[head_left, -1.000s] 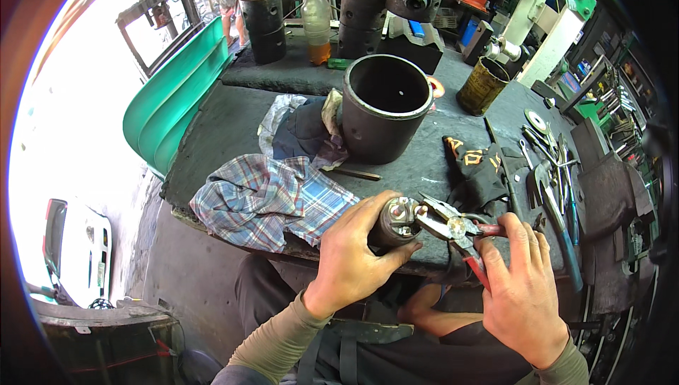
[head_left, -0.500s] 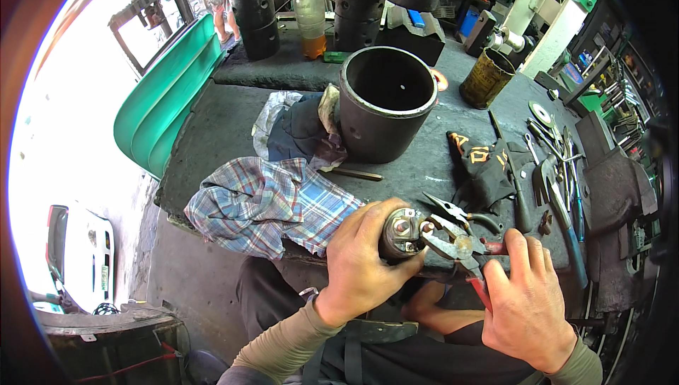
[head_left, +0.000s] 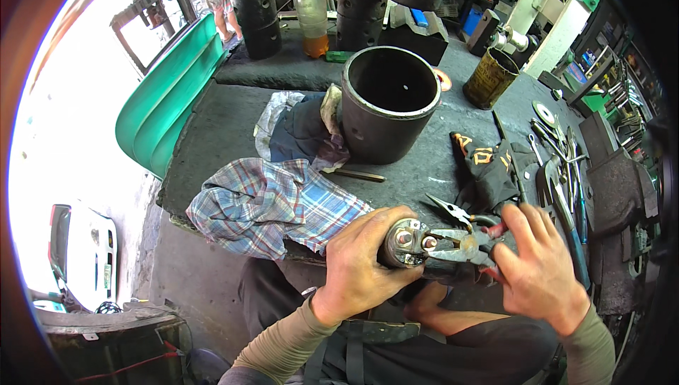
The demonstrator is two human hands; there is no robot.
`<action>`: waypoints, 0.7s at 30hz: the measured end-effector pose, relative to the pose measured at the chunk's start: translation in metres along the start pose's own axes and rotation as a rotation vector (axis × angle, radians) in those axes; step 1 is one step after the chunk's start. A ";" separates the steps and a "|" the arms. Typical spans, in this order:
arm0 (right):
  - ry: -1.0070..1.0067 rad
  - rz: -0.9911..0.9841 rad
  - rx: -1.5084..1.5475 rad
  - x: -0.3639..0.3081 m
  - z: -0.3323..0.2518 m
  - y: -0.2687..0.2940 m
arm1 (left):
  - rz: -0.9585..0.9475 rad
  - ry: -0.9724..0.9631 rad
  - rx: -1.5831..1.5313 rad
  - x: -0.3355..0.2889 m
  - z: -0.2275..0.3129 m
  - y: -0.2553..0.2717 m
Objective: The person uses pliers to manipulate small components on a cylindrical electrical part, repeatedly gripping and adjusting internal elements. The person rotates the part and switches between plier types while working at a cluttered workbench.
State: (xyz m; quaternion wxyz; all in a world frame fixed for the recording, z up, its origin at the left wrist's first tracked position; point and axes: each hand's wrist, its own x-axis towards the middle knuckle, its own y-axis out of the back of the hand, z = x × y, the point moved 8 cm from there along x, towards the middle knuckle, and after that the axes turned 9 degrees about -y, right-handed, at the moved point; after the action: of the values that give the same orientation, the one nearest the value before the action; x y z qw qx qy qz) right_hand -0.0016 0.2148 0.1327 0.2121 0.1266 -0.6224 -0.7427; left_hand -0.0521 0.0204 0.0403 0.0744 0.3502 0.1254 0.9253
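My left hand [head_left: 364, 268] is wrapped around a small round metal part with two threaded studs [head_left: 405, 241], which looks like a starter solenoid, its stud end facing up. In my right hand [head_left: 541, 268] are red-handled pliers [head_left: 460, 245]. Their jaws are on the right-hand stud, and the handles lie within my curled fingers. Just beyond, needle-nose pliers [head_left: 448, 208] rest on the bench, partly behind my right hand. A plaid cloth [head_left: 258, 205] lies on the bench edge left of my left hand.
A thick black cylinder [head_left: 389, 113] stands mid-bench beside crumpled rags [head_left: 300, 130]. At right are a dark cloth [head_left: 488, 166], a rusty can [head_left: 491, 78] and several hand tools [head_left: 562, 152]. Behind stand a bottle [head_left: 312, 17] and a black tool holder [head_left: 256, 21].
My right hand has swung up and outward, turning the pliers from slanting to nearly level, with the jaws still at the stud. The left hand keeps its hold on the round part.
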 end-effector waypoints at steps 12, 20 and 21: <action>-0.092 0.051 -0.031 -0.001 0.019 0.004 | 0.054 0.032 0.003 0.001 0.001 -0.003; -0.350 -0.034 0.089 -0.037 -0.021 0.004 | 0.141 -0.046 0.157 -0.005 0.008 -0.004; -0.356 -0.041 0.071 -0.036 -0.024 0.005 | 0.140 -0.068 0.166 -0.006 0.009 -0.003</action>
State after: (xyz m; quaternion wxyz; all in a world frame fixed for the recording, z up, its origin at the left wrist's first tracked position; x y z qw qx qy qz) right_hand 0.0416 0.2099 0.1300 0.0786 0.0133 -0.6730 -0.7353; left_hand -0.0417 0.0240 0.0422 -0.0153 0.3943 0.1745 0.9021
